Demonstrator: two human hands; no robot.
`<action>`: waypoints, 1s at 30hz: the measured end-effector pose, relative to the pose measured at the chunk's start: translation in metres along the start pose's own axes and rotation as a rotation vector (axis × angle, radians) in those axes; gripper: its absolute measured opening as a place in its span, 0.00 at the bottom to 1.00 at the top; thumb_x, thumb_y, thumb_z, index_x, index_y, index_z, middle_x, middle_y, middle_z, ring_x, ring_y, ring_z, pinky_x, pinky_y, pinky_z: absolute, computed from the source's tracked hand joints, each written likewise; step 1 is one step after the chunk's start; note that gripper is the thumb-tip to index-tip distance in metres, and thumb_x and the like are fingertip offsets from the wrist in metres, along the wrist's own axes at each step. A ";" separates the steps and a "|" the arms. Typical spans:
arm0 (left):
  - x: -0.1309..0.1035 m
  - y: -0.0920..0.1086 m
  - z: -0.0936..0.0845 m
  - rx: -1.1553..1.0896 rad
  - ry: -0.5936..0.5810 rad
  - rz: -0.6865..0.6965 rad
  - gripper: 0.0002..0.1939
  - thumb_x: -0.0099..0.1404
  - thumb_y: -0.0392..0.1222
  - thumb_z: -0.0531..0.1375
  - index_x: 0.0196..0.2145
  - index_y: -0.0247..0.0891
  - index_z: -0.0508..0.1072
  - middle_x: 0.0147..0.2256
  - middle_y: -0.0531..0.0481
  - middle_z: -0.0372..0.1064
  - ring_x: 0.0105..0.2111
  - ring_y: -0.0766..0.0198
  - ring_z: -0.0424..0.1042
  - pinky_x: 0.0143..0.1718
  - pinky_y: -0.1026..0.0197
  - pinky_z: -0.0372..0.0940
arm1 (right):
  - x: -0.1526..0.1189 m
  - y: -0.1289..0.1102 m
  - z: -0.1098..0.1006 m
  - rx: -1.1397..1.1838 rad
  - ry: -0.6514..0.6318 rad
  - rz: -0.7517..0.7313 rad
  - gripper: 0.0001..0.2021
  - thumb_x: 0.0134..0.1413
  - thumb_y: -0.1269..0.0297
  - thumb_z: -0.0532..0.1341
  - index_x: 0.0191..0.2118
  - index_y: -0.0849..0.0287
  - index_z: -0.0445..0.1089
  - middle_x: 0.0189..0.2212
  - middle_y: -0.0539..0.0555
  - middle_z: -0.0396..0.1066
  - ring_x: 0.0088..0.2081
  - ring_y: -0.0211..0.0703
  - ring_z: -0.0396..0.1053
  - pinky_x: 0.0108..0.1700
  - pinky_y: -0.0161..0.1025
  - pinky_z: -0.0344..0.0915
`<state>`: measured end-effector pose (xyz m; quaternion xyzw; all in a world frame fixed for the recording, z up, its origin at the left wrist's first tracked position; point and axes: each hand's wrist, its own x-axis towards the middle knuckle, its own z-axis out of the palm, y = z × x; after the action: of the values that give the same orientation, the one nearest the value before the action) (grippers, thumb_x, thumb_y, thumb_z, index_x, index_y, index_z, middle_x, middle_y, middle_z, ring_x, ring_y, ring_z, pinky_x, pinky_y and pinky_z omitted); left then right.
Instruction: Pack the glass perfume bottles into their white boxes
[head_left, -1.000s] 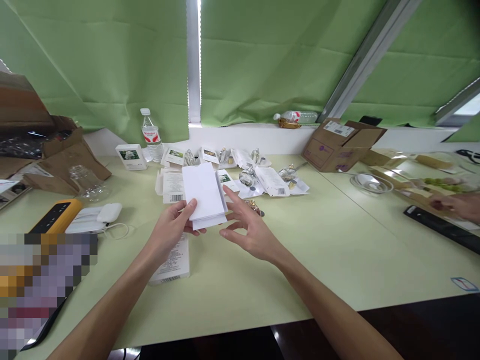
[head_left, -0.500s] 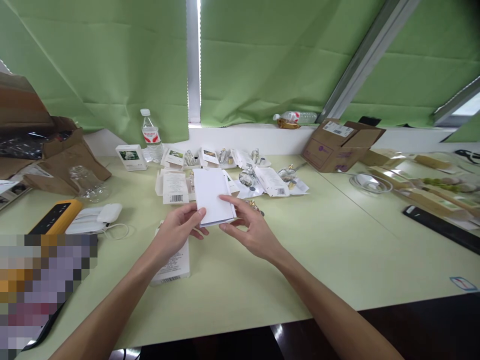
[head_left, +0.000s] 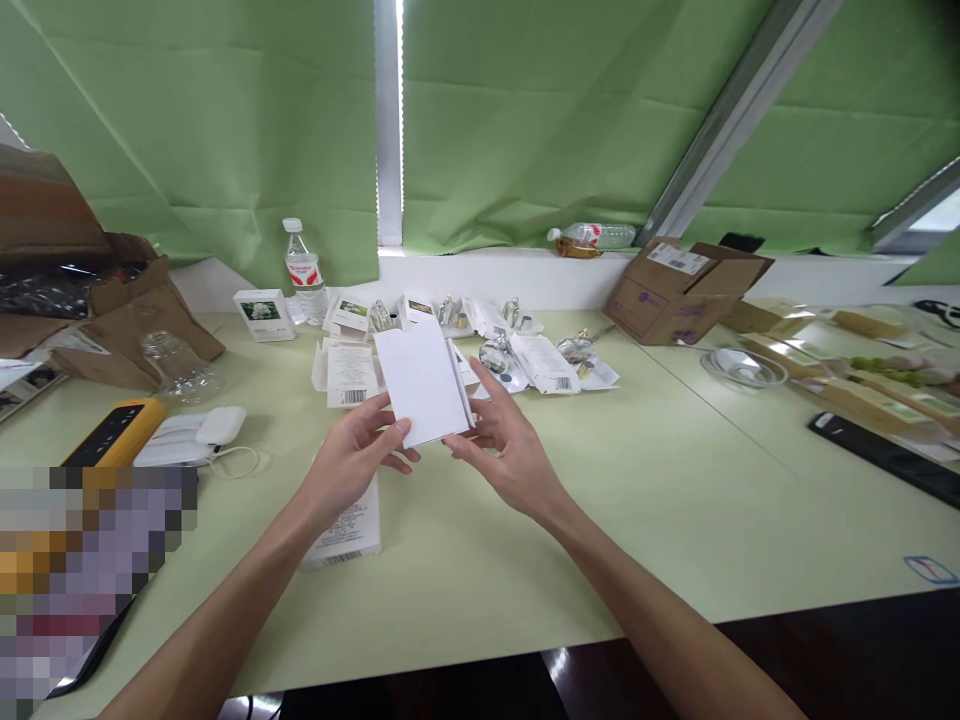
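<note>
Hands raised mid-table, left hand (head_left: 352, 465) and right hand (head_left: 504, 450) grip white card (head_left: 421, 385), fingers pinching edges

pale green table (head_left: 675, 500) – white boxes (head_left: 346, 374), cardboard box (head_left: 679, 290)

Bright, even daylight through green blinds (head_left: 525, 130); soft shadows beneath the hands; wide-angle bending at edges; pixelated patch lower left.

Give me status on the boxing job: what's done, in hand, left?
Done: a closed white box with a flower picture stands near the water bottle. In hand: a flat white carton, held above the table by the left hand and right hand. Left: several glass bottles and open cartons lie loose behind it, and another carton under the left wrist.
</note>
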<state>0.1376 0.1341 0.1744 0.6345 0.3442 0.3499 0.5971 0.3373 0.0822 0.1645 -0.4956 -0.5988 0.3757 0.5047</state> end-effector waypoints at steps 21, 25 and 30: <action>-0.001 0.005 -0.014 0.184 -0.126 0.026 0.24 0.65 0.54 0.57 0.55 0.41 0.70 0.39 0.45 0.73 0.33 0.60 0.71 0.31 0.59 0.69 | 0.004 0.000 -0.004 0.108 -0.136 0.172 0.19 0.57 0.51 0.61 0.48 0.58 0.70 0.41 0.57 0.74 0.36 0.45 0.72 0.31 0.41 0.71; -0.002 0.006 -0.013 0.201 -0.143 0.003 0.26 0.65 0.55 0.56 0.56 0.41 0.69 0.39 0.44 0.73 0.30 0.61 0.71 0.32 0.58 0.70 | 0.006 0.004 -0.004 0.060 -0.083 0.184 0.18 0.56 0.50 0.62 0.46 0.57 0.72 0.39 0.56 0.75 0.38 0.48 0.73 0.34 0.42 0.71; 0.001 0.005 -0.021 0.242 0.039 -0.023 0.27 0.66 0.59 0.53 0.54 0.39 0.70 0.44 0.42 0.73 0.32 0.60 0.73 0.31 0.59 0.69 | 0.007 0.008 -0.005 0.089 -0.040 0.229 0.20 0.55 0.49 0.62 0.49 0.55 0.71 0.43 0.56 0.75 0.43 0.52 0.73 0.38 0.44 0.72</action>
<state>0.1199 0.1454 0.1800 0.6909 0.4028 0.3110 0.5134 0.3443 0.0903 0.1596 -0.5303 -0.5310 0.4668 0.4679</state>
